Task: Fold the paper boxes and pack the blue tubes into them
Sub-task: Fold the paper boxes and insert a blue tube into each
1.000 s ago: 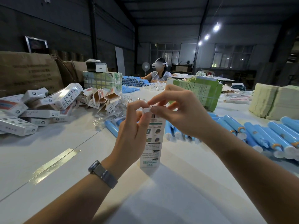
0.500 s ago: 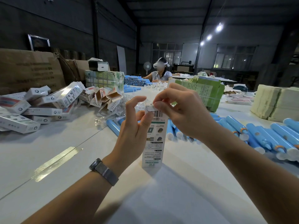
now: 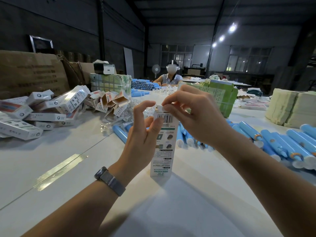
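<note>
A tall white paper box (image 3: 163,147) with a barcode near its top stands upright on the white table (image 3: 68,168). My left hand (image 3: 142,139) grips its upper left side with the thumb on the front, index finger raised. My right hand (image 3: 193,117) pinches the small white flap at the box's top. Whether a tube is inside is hidden. Loose blue tubes (image 3: 280,142) lie in a row to the right, and more blue tubes (image 3: 120,134) lie behind the box.
A pile of closed white boxes (image 3: 39,115) lies at the left, with open-ended boxes (image 3: 111,103) behind. Green flat-pack stacks (image 3: 220,98) and pale stacks (image 3: 292,108) stand at the right. Brown cartons (image 3: 30,72) line the left wall. A person (image 3: 171,76) sits across the table.
My right fingers have moved down onto the top flap and pinch it lower. The left index finger has lifted off the box top. The box stays upright in place.
</note>
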